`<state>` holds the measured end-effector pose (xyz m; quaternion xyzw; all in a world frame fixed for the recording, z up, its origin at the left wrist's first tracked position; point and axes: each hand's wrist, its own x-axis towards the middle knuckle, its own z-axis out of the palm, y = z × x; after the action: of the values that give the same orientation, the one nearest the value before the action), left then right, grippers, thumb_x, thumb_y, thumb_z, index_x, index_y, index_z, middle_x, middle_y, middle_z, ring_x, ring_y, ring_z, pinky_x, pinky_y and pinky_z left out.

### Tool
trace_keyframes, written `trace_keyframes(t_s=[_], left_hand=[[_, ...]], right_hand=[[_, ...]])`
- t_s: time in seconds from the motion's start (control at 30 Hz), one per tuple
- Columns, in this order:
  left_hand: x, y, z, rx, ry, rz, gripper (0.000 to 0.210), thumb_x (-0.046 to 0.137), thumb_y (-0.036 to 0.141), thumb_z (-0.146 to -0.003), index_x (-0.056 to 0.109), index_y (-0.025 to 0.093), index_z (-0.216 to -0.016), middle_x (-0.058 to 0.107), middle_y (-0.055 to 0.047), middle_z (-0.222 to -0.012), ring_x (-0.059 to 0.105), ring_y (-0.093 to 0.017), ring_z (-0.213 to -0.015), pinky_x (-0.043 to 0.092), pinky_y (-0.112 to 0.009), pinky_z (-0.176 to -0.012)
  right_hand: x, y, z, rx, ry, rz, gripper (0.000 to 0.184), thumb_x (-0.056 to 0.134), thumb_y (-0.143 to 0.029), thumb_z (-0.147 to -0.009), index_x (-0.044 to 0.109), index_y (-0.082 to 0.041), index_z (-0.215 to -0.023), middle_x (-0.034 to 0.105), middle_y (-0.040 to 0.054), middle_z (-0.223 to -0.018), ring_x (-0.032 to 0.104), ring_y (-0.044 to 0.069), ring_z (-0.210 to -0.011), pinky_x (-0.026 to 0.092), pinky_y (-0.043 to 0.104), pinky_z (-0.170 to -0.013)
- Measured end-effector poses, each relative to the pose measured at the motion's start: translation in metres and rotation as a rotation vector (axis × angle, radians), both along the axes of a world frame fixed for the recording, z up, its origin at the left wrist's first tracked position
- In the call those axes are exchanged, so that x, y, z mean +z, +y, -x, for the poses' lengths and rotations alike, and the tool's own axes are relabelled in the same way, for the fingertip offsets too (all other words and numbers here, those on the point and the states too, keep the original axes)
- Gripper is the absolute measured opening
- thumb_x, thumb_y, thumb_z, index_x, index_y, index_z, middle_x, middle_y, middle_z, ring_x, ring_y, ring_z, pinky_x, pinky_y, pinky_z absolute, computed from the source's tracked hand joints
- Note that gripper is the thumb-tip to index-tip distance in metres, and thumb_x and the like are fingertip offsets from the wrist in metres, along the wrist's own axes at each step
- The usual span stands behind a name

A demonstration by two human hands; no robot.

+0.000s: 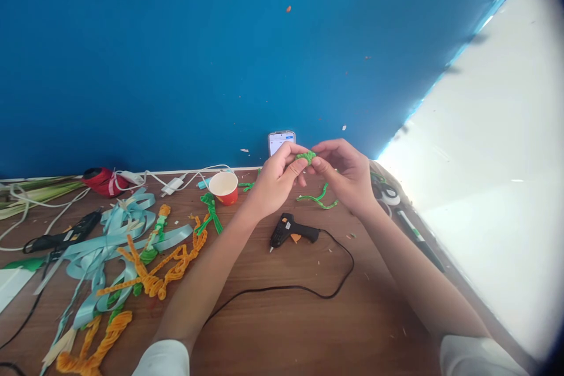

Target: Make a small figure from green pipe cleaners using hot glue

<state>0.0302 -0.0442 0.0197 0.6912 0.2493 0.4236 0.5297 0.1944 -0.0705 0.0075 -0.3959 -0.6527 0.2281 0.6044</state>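
Between the fingertips of both hands is a small bright green fuzzy piece (pixel 305 157), which looks like bunched pipe cleaner. My left hand (pixel 284 171) pinches it from the left with thumb and forefinger. On its right side my right hand (pixel 343 173) has thumb and finger closed against it. The hands are raised over the far part of the table, before a propped phone (pixel 281 140) they partly cover. Below them lies a green pipe cleaner strand (pixel 321 198). Nearer to me a black glue gun (pixel 291 230) rests on its side, its cord curving across the wood.
A red and white paper cup (pixel 224 189) stands left of the hands. Light blue ribbon (pixel 127 217), orange pipe cleaners (pixel 154 282) and a second glue gun (pixel 66 238) crowd the left side. White cables run along the blue wall (pixel 176 59). Tape and tools (pixel 388 192) lie at right.
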Motion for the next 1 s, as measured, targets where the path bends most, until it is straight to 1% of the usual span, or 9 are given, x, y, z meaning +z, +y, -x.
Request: trace_keyframes(t_s=[0.1, 0.2, 0.3, 0.4, 0.57, 0.67, 0.77, 0.87, 1.0], left_hand=[[-0.003, 0.000, 0.000, -0.007, 0.023, -0.011, 0.019, 0.049, 0.038, -0.095, 0.053, 0.021, -0.104, 0.064, -0.002, -0.087, 0.055, -0.008, -0.062, 0.041, -0.022, -0.058], [-0.005, 0.001, -0.001, -0.006, 0.028, -0.008, 0.020, 0.050, 0.038, -0.095, 0.051, 0.022, -0.107, 0.064, -0.001, -0.087, 0.054, -0.007, -0.061, 0.040, -0.021, -0.057], [-0.006, 0.002, -0.002, -0.004, 0.024, 0.008, 0.021, 0.050, 0.039, -0.095, 0.048, 0.023, -0.107, 0.065, 0.000, -0.086, 0.054, -0.007, -0.060, 0.040, -0.021, -0.058], [-0.005, 0.001, -0.002, -0.006, 0.054, 0.012, 0.022, 0.051, 0.042, -0.094, 0.048, 0.022, -0.104, 0.068, -0.001, -0.088, 0.054, -0.007, -0.060, 0.041, -0.021, -0.059], [-0.004, -0.001, -0.003, 0.103, 0.127, -0.045, 0.030, 0.051, 0.047, -0.093, 0.057, 0.020, -0.102, 0.069, -0.003, -0.087, 0.057, -0.010, -0.064, 0.042, -0.022, -0.059], [-0.005, -0.002, -0.004, 0.170, 0.125, -0.084, 0.029, 0.051, 0.045, -0.093, 0.061, 0.020, -0.103, 0.068, -0.003, -0.086, 0.058, -0.010, -0.065, 0.042, -0.022, -0.059], [-0.006, -0.003, -0.006, 0.212, 0.123, -0.118, 0.029, 0.049, 0.043, -0.094, 0.064, 0.019, -0.102, 0.066, -0.002, -0.079, 0.056, -0.011, -0.064, 0.041, -0.022, -0.059], [-0.005, -0.004, -0.006, 0.218, 0.158, -0.154, 0.030, 0.045, 0.041, -0.096, 0.066, 0.019, -0.099, 0.065, -0.002, -0.077, 0.054, -0.010, -0.063, 0.041, -0.022, -0.059], [-0.004, -0.006, -0.006, 0.226, 0.199, -0.188, 0.032, 0.043, 0.042, -0.097, 0.066, 0.018, -0.098, 0.064, -0.001, -0.076, 0.054, -0.010, -0.062, 0.040, -0.023, -0.060]], right_hand=[[0.000, 0.001, -0.002, 0.004, -0.026, -0.050, 0.012, 0.069, -0.029, -0.085, 0.064, -0.023, -0.095, 0.067, -0.0015, -0.074, 0.065, 0.014, -0.066, 0.052, 0.028, -0.061], [-0.002, 0.004, -0.003, 0.053, -0.009, -0.053, 0.011, 0.069, -0.027, -0.085, 0.063, -0.023, -0.093, 0.066, -0.0020, -0.073, 0.064, 0.013, -0.066, 0.052, 0.027, -0.061], [-0.004, 0.006, -0.005, 0.106, 0.033, -0.046, 0.011, 0.068, -0.028, -0.086, 0.061, -0.022, -0.091, 0.064, -0.0024, -0.073, 0.063, 0.012, -0.065, 0.051, 0.027, -0.061], [-0.005, 0.006, -0.004, 0.091, 0.040, -0.058, 0.012, 0.066, -0.032, -0.087, 0.060, -0.022, -0.088, 0.062, -0.0026, -0.072, 0.061, 0.011, -0.063, 0.050, 0.026, -0.059], [-0.006, 0.004, -0.001, -0.009, 0.045, -0.028, 0.020, 0.067, -0.041, -0.085, 0.059, -0.022, -0.085, 0.062, -0.0011, -0.073, 0.060, 0.013, -0.063, 0.050, 0.028, -0.059], [-0.008, 0.004, 0.004, -0.001, 0.112, 0.023, 0.025, 0.068, -0.045, -0.083, 0.058, -0.022, -0.084, 0.063, 0.0001, -0.075, 0.062, 0.015, -0.065, 0.052, 0.030, -0.062], [-0.011, 0.004, 0.010, 0.008, 0.183, 0.067, 0.029, 0.069, -0.048, -0.081, 0.057, -0.022, -0.084, 0.063, 0.0000, -0.073, 0.062, 0.015, -0.065, 0.051, 0.029, -0.059], [-0.014, 0.004, 0.014, 0.011, 0.214, 0.075, 0.028, 0.068, -0.046, -0.083, 0.056, -0.022, -0.084, 0.062, -0.0009, -0.070, 0.062, 0.014, -0.063, 0.050, 0.027, -0.057], [-0.012, 0.002, 0.012, 0.028, 0.192, 0.012, 0.021, 0.069, -0.039, -0.084, 0.057, -0.021, -0.084, 0.063, -0.0009, -0.069, 0.063, 0.014, -0.063, 0.051, 0.029, -0.061]])
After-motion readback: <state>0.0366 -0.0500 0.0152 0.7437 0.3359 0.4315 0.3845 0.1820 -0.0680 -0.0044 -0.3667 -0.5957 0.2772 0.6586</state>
